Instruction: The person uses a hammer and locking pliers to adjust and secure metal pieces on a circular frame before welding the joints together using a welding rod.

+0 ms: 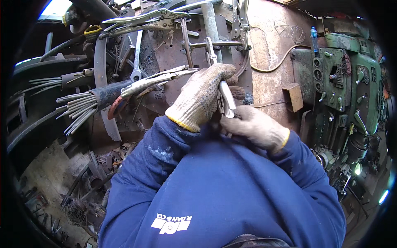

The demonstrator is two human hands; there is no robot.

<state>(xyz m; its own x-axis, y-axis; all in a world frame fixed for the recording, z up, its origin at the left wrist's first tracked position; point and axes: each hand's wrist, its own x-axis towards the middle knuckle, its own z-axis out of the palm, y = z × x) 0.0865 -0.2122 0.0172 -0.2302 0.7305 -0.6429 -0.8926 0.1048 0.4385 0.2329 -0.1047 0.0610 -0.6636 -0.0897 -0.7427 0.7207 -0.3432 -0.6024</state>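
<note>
My left hand [202, 93], in a pale knit glove with dark dots, is wrapped round a pair of silver locking pliers [226, 98]. The pliers' jaw end [210, 50] points away from me, by a rusty bar [215, 44] on the metal worktable. My right hand [258, 127], also gloved and slightly smeared, is closed at the near end of the handles; its fingertips are partly hidden. Left of my left hand lie more locking pliers [155, 80]. Another long-jawed pair [144, 18] sits at the far left, with one more [240, 25] at the far right.
A tube [109, 93] of welding rods [82, 104] juts from the left, near a combination wrench [137, 62]. A green machine [335, 78] with levers stands right, with a plastic bottle [314, 38] beside it. Scrap metal [97, 169] lies lower left; a rusty angle piece [293, 97] is right.
</note>
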